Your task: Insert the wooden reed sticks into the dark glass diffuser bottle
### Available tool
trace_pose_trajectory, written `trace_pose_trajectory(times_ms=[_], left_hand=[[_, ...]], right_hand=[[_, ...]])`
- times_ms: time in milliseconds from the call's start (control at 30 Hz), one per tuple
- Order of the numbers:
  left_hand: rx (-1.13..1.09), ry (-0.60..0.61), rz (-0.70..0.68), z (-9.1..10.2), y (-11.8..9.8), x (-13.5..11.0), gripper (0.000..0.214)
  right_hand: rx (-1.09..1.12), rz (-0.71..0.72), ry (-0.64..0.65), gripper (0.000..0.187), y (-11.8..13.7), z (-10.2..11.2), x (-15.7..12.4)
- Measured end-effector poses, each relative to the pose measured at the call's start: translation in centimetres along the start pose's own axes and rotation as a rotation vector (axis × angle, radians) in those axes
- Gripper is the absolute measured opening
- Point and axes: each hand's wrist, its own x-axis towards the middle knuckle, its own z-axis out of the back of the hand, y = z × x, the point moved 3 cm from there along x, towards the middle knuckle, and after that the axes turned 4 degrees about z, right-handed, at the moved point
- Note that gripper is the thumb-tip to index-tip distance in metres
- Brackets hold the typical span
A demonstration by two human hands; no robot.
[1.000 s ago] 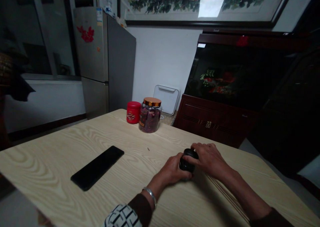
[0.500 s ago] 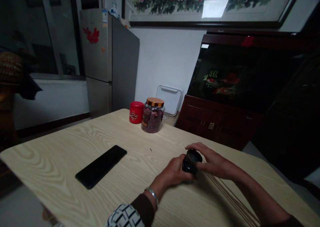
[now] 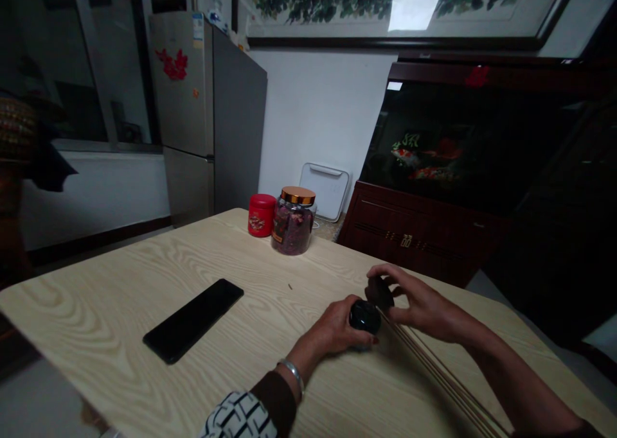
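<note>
Holding dark pot (image 3: 365, 316), left hand (image 3: 331, 327) | dark cap (image 3: 379, 293), right hand (image 3: 420, 304) | material unclear

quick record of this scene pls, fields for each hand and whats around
left hand: holds black container
right hand: holds black lid, off the container
near hands: thin wooden sticks lying on table
left wrist: silver bangle
also on table: phone, red tin, glass jar of dried flowers
behind table: fridge, fish tank
</note>
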Motion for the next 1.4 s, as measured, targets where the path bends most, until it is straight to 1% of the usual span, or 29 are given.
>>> trace_pose_trajectory(times_ms=[67, 100, 167, 233, 267, 333, 400, 433, 500, 567, 633, 700, 733, 767, 833, 867, 900, 967, 1033, 1133, 1267, 1400], left_hand=[[-0.002, 0.008, -0.002, 0.0, -0.1, 0.0, 0.064], [-0.004, 0.006, -0.001, 0.0, 0.0, -0.1, 0.064], [-0.005, -0.003, 0.0, -0.1, 0.0, -0.1, 0.063], [-0.009, -0.005, -0.006, -0.1, 0.0, -0.1, 0.06], [-0.009, -0.006, -0.01, 0.0, 0.0, -0.1, 0.058], [-0.007, -0.012, -0.016, 0.1, 0.0, 0.0, 0.057], [-0.001, -0.021, -0.015, 0.2, -0.1, 0.0, 0.059], [-0.001, -0.022, -0.012, 0.2, -0.1, 0.0, 0.06], [-0.009, -0.011, -0.007, 0.1, -0.1, 0.1, 0.06], [-0.017, -0.006, -0.008, 0.1, 0.0, 0.2, 0.06], [-0.021, -0.009, -0.009, 0.0, 0.1, 0.2, 0.061], [-0.018, -0.009, -0.001, -0.1, 0.1, 0.2, 0.061], [-0.015, -0.008, 0.006, -0.1, 0.2, 0.2, 0.061], [-0.014, -0.006, 0.013, -0.1, 0.2, 0.2, 0.062], [-0.015, -0.008, 0.022, -0.1, 0.1, 0.2, 0.063], [-0.019, -0.012, 0.022, 0.0, 0.1, 0.2, 0.063], [-0.025, -0.014, 0.022, 0.0, 0.0, 0.1, 0.063], [-0.041, -0.012, 0.025, 0.0, -0.1, 0.1, 0.063], [-0.053, -0.004, 0.029, 0.0, -0.1, 0.0, 0.062], [-0.05, -0.006, 0.023, 0.0, -0.2, 0.0, 0.062], [-0.052, -0.007, 0.029, 0.0, -0.1, 0.1, 0.064], [-0.043, -0.005, 0.022, 0.0, -0.1, 0.2, 0.063]], right_hand=[[0.156, -0.041, -0.089, 0.051, 0.3, 0.9, -0.6], [0.22, -0.067, -0.139, 0.05, 0.4, 0.9, -1.2], [0.309, -0.101, -0.223, 0.051, 0.3, 0.0, -2.9], [0.348, -0.113, -0.26, 0.049, 0.0, -2.3, -5.0], [0.356, -0.116, -0.269, 0.044, -0.2, -3.9, -6.2], [0.348, -0.157, -0.281, 0.041, -0.8, -7.4, -8.2], [0.319, -0.183, -0.297, 0.04, -1.2, -10.7, -9.6], [0.284, -0.194, -0.276, 0.042, -1.4, -12.1, -9.9], [0.201, -0.202, -0.246, 0.044, -1.7, -14.2, -10.2], [0.129, -0.187, -0.219, 0.045, -1.8, -15.2, -10.1], [0.092, -0.178, -0.194, 0.046, -1.8, -15.1, -10.1], [0.078, -0.199, -0.199, 0.047, -1.9, -14.0, -10.2], [0.07, -0.221, -0.226, 0.043, -2.1, -13.1, -10.3], [0.048, -0.251, -0.271, 0.036, -2.6, -11.9, -10.5], [-0.057, -0.329, -0.385, 0.016, -4.0, -9.1, -10.9], [-0.149, -0.375, -0.422, 0.016, -4.9, -7.8, -11.2], [-0.255, -0.414, -0.431, 0.018, -5.9, -6.6, -11.4], [-0.453, -0.477, -0.393, 0.021, -7.8, -5.0, -11.8], [-0.579, -0.512, -0.322, 0.023, -9.3, -4.5, -12.1], [-0.657, -0.548, -0.257, 0.025, -10.1, -4.9, -12.3], [-0.682, -0.574, -0.237, 0.023, -10.0, -5.4, -12.1], [-0.663, -0.591, -0.245, 0.021, -10.4, -5.2, -12.0]])
